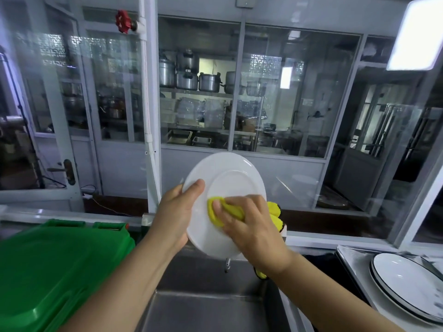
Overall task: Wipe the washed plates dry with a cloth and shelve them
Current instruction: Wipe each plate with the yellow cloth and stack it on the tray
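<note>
Wiping is the step in hand: white plate (225, 188) held up over the steel sink (206, 305), tilted w/ its underside toward the camera. Left hand (177, 212) grips the plate's left rim, thumb on the near face, fingers hidden behind. Right hand (249, 224) presses a yellow cloth (215, 212) flat on the lower middle of the plate, fingers curled over the bunched cloth; more cloth sticks out past the plate's right edge.

To do it well, I'd say: keep the left grip firm at the rim, since a wet plate over a steel sink could slip. Work the cloth in circles from centre to rim, incl. the raised foot ring where water tends to sit. Rotate the plate w/ the left hand so the bit under the thumb gets wiped too, then flip for the other face.

Black-rimmed plates (407, 283) are stacked on the counter (354, 262) at right; green bin lid (60, 267) at left. No shelf can be made out for sure.
</note>
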